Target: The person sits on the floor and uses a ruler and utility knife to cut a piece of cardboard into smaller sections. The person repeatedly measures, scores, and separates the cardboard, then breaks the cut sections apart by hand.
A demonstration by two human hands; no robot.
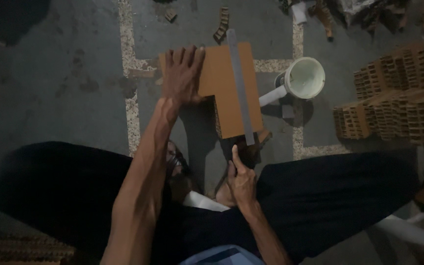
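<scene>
Head camera looks down at the floor [64, 73], where I sit with my legs spread. My left hand [182, 73] lies flat with open fingers on the near-left corner of an orange board [224, 83]; it presses, it does not grip anything. The board has an L shape and rests on a brick under it. A long grey metal ruler [240, 86] lies on the board, its long axis running away from me, the far end pointing to the top of the view and leaning a little left. My right hand [241, 181] is near the ruler's close end, thumb raised, fingers curled; what its grip holds I cannot tell. A white bucket [304, 78] stands right of the board, beside stacked bricks [398, 98].
</scene>
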